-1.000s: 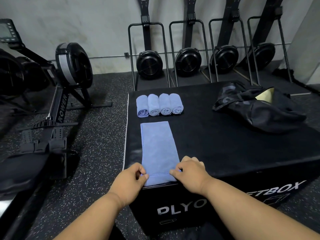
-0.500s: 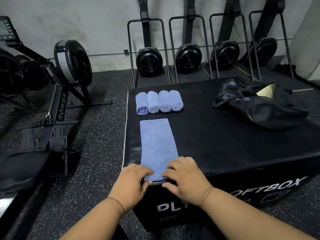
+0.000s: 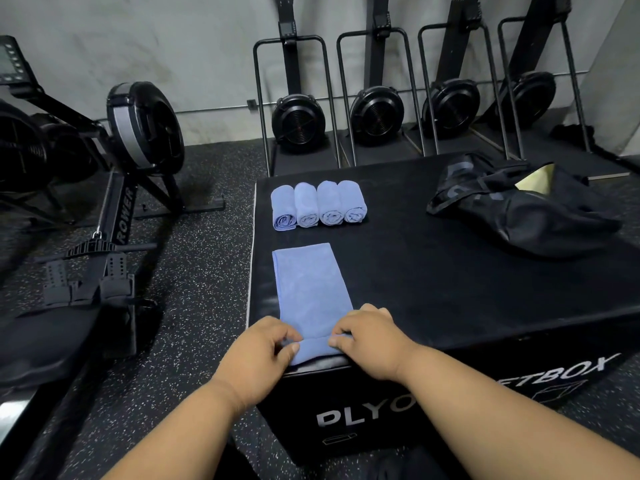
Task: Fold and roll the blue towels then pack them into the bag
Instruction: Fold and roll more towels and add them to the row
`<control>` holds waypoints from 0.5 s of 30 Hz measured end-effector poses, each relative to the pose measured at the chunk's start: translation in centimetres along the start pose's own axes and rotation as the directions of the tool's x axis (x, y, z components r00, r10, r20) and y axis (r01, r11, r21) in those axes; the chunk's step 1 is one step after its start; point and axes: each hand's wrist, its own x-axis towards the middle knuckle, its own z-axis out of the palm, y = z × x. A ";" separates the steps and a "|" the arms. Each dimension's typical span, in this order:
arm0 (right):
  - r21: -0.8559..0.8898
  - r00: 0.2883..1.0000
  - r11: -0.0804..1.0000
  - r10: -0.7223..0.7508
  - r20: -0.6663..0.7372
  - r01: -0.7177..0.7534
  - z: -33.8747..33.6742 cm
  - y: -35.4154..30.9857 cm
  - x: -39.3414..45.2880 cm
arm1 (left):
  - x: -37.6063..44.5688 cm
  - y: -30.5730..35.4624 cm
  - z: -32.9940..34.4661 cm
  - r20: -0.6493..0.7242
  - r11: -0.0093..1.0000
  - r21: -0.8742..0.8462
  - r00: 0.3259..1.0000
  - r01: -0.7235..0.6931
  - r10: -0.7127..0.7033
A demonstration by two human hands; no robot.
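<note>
A blue towel (image 3: 310, 289), folded into a long strip, lies on the black plyo box (image 3: 433, 271) with its near end turned into a small roll at the box's front edge. My left hand (image 3: 261, 355) grips the roll's left end, fingers curled over it and thumb under. My right hand (image 3: 372, 341) grips the right end the same way. Several rolled blue towels (image 3: 318, 205) lie side by side at the box's back left. The black bag (image 3: 519, 206) lies slumped at the back right, its mouth showing a pale lining.
A rowing machine (image 3: 117, 188) stands on the speckled floor to the left of the box. Several black fan machines (image 3: 377, 116) in metal frames line the wall behind. The box's front edge drops off just under my hands.
My hands have turned the towel's near end over into the start of a roll. The flat part of the strip is now shorter.
</note>
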 end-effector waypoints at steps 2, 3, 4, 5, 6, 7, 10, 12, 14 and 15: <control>0.026 0.997 0.998 0.054 0.052 -0.056 -0.6 -0.2 0.9 | -0.4 -0.1 0.1 0.000 0.986 0.140 0.996 -0.087 0.088; 0.038 0.995 0.996 0.074 0.066 -0.077 -0.8 -0.2 1.2 | -0.5 -0.4 0.2 0.017 0.976 0.192 0.995 -0.099 0.097; 0.048 0.995 0.995 0.085 0.061 -0.088 -0.9 -0.3 1.4 | -0.5 -0.7 0.3 0.026 0.971 0.219 0.995 -0.099 0.095; 0.055 0.996 0.995 0.080 0.028 -0.081 -1.0 -0.4 1.5 | -0.4 -0.9 0.4 0.024 0.974 0.210 0.997 -0.082 0.079; 0.050 0.998 0.998 0.051 -0.046 -0.049 -0.8 -0.4 1.4 | -0.2 -1.1 0.3 0.027 0.982 0.181 0.998 -0.056 0.052; 0.026 0.991 1.000 0.002 -0.136 0.002 -0.6 -0.3 1.2 | 0.1 -1.0 0.2 0.046 0.990 0.140 0.999 -0.028 0.022; -0.124 0.949 0.980 -0.183 -0.256 0.155 0.4 0.2 0.1 | 1.1 -0.5 -0.6 0.174 0.997 0.018 0.981 0.080 -0.082; -0.203 0.946 0.958 -0.245 -0.214 0.203 1.1 0.7 -0.3 | 1.5 -0.3 -1.1 0.238 0.987 -0.044 0.962 0.152 -0.137; -0.203 0.952 0.961 -0.227 -0.206 0.185 1.2 0.6 -0.3 | 1.7 -0.3 -1.0 0.244 0.985 -0.024 0.957 0.169 -0.158; -0.183 0.956 0.968 -0.206 -0.210 0.169 1.2 0.5 -0.2 | 1.7 -0.4 -0.7 0.199 0.991 0.018 0.971 0.134 -0.135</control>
